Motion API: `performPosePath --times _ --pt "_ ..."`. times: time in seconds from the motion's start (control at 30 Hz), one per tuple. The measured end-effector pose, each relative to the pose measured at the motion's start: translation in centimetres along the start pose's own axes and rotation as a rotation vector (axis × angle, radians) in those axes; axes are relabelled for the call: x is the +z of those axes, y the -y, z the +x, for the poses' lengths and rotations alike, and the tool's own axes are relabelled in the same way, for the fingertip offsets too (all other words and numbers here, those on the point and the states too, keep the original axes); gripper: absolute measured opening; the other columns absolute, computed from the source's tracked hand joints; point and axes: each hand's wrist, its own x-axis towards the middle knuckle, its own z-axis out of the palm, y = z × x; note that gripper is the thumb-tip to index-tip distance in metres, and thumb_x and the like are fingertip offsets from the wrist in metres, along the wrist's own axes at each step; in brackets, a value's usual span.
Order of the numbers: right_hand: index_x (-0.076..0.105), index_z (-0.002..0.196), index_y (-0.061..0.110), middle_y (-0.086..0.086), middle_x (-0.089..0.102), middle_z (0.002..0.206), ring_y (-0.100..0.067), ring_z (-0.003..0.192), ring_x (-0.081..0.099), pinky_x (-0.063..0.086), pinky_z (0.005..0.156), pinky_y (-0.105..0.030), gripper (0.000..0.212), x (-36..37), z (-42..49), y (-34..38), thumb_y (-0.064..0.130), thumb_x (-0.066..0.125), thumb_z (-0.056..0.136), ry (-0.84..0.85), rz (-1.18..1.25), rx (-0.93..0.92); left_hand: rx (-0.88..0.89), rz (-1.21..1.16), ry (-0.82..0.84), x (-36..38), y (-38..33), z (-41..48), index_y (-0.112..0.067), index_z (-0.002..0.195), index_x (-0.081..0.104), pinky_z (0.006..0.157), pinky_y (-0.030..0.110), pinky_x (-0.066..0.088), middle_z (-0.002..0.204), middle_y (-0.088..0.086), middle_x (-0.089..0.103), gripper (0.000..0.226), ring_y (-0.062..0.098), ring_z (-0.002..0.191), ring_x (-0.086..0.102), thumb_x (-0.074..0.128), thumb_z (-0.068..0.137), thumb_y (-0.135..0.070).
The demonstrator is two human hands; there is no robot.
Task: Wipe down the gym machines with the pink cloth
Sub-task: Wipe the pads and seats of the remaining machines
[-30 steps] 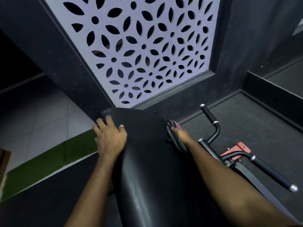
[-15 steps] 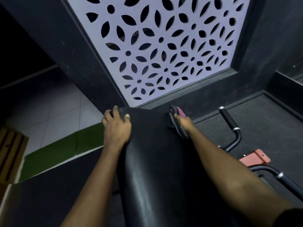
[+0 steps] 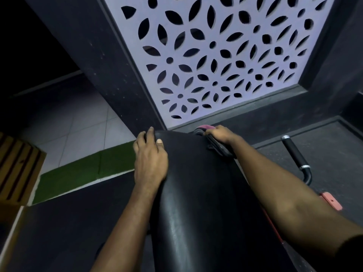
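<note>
listing, head view: black padded vinyl bench pad (image 3: 196, 193); left hand (image 3: 150, 158) pressed on its left edge, fingers nearly straight, holding nothing; right hand (image 3: 220, 134) clamped on bunched pink cloth (image 3: 206, 127) at the far right corner. risk: bunched cloth likely skips the rim. hidden: right fingertips, pad's far face.

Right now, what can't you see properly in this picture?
Head view:
pink cloth: mostly under the right hand, only a bit shows.
black pad: lower end cut by the bottom edge.
handle: its lower end behind the right forearm.
wooden slats: cut by the left edge.
</note>
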Motion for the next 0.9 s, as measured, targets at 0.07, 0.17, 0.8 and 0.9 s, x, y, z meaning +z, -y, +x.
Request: performPosePath --times 0.07,0.17,0.8,0.9 --pt "0.064 0.127 0.015 -0.006 0.061 0.125 -0.03 0.111 0.059 0.048 0.1 -0.049 0.071 0.0 0.4 -0.1 0.063 0.06 0.076 0.002 -0.033 -0.041 -0.007 -0.025 -0.013 -0.1 0.0 -0.1 -0.015 0.158 0.03 0.119 0.038 0.025 0.162 0.006 0.028 0.052 0.023 0.148 0.022 0.036 0.106 -0.021" --pt "0.067 0.123 0.015 -0.008 0.069 0.119 -0.026 0.103 0.066 0.053 0.097 -0.049 0.078 0.0 1.4 -2.6 0.071 0.061 0.068 -0.021 0.081 -0.061 -0.04 -0.08 -0.036 -0.3 0.1 -0.3 -0.009 0.157 0.03 0.123 0.034 0.021 0.162 0.007 0.031 0.053 0.021 0.15 0.024 0.04 0.105 -0.016" --pt "0.066 0.117 0.021 -0.005 0.066 0.12 -0.026 0.112 0.062 0.048 0.102 -0.043 0.049 1.7 -1.4 6.4 0.053 0.06 0.08 0.122 -0.127 -0.15 -0.086 -0.125 -0.144 -0.5 -0.4 -0.4 -0.002 0.132 0.045 0.095 0.036 0.044 0.133 0.013 0.043 0.036 0.029 0.111 0.054 0.053 0.099 -0.015" --pt "0.061 0.121 0.014 -0.002 0.061 0.117 -0.024 0.11 0.059 0.047 0.099 -0.042 0.053 3.3 -2.8 9.4 0.051 0.061 0.084 0.102 -0.085 -0.219 -0.108 -0.171 -0.181 -0.6 -0.5 -0.6 -0.002 0.129 0.047 0.097 0.037 0.045 0.133 0.014 0.043 0.033 0.03 0.111 0.054 0.052 0.097 -0.01"
